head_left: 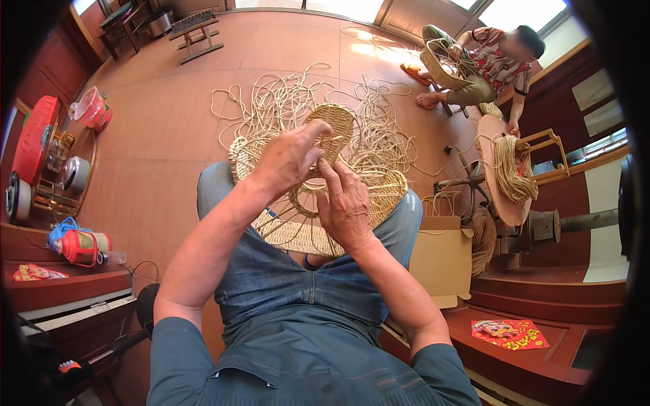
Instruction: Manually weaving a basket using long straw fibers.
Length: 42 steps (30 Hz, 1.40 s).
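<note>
A pale, straw-coloured woven cord piece [294, 235] lies across my lap, with rounded, tightly woven lobes and loose strands in its middle. My left hand [288, 157] grips the edge of the upright oval lobe [342, 125], thumb and fingers bent in at its lower side. Close beside it, my right hand [345, 206] has its fingertips pressed together at the base of that lobe, near my left thumb. Whatever strand lies between the right fingertips is too small to make out. A heap of loose cord [284, 98] spreads on the floor just beyond the piece.
At far right a seated person holds a woven basket [440, 66] beside a board [491, 145] bearing a cord bundle [512, 169]. A cardboard box [440, 264] stands by my right knee. Left are a pink bucket [93, 109] and lanterns [81, 243]; a low stool [195, 34] stands farther off.
</note>
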Tool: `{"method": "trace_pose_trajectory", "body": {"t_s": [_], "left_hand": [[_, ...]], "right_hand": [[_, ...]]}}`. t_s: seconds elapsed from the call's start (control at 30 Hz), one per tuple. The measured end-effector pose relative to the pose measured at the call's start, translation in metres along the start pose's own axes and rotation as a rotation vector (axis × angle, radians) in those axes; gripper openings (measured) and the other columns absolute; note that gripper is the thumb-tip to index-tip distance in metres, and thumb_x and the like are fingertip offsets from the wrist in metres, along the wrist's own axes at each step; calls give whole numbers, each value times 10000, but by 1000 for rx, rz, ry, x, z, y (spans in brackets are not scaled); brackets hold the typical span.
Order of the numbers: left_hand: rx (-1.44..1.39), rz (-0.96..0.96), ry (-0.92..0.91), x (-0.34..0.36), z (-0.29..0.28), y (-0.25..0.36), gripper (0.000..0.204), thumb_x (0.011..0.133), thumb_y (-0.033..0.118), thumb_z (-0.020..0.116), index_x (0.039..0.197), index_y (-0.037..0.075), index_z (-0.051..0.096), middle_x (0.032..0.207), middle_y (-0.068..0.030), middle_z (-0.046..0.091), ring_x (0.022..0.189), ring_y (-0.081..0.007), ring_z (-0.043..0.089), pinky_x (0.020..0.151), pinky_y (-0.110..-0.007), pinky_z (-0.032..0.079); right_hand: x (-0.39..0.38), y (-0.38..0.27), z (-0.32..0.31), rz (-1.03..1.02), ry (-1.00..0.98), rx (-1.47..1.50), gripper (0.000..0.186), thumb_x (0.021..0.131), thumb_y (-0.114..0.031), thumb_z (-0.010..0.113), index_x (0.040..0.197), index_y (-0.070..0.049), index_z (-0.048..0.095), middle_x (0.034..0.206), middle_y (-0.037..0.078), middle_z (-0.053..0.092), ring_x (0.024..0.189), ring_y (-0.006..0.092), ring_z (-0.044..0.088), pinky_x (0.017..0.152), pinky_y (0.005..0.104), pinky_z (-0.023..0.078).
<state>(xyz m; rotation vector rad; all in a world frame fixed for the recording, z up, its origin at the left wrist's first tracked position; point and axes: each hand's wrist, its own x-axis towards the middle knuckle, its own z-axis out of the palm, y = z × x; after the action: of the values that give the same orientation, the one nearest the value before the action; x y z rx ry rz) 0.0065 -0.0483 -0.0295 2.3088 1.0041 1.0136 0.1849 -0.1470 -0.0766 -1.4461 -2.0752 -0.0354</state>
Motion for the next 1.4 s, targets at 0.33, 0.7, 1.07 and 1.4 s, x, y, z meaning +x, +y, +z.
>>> {"method": "trace_pose_trajectory", "body": {"t_s": [0.33, 0.7, 1.07, 1.4], "left_hand": [[187, -541, 268, -85, -39, -6, 434, 886, 53, 657, 1315, 114, 640, 727, -118, 641, 666, -348, 683, 665, -500, 543], [410, -590, 361, -120, -121, -33, 349, 881, 10, 664, 1224, 74, 681, 820, -53, 656, 727, -197, 666, 739, -371, 573], [116, -956, 779, -297, -321, -156, 218, 976, 45, 748, 1188, 52, 696, 890, -17, 678, 629, -83, 600, 488, -240, 508], [-169, -823, 1318, -413, -513, -164, 74, 926, -2, 725, 891, 10, 660, 795, -39, 633, 651, -202, 638, 522, -309, 468]], "right_hand": [[35, -11, -2, -70, 190, -73, 293, 966, -205, 797, 1257, -181, 790, 1025, 37, 639, 968, 258, 619, 866, 428, 451], [39, -16, 6, 94, 200, 63, 440, 959, -293, 809, 1380, -192, 732, 984, 40, 637, 946, 273, 630, 849, 442, 458], [43, -17, 9, 96, 269, 94, 486, 954, -357, 807, 1406, -212, 699, 1054, 39, 625, 996, 265, 604, 876, 449, 427], [55, -9, 8, 37, 275, 161, 402, 869, -387, 880, 1224, -238, 763, 1030, -16, 627, 1004, 217, 616, 891, 415, 438]]}}
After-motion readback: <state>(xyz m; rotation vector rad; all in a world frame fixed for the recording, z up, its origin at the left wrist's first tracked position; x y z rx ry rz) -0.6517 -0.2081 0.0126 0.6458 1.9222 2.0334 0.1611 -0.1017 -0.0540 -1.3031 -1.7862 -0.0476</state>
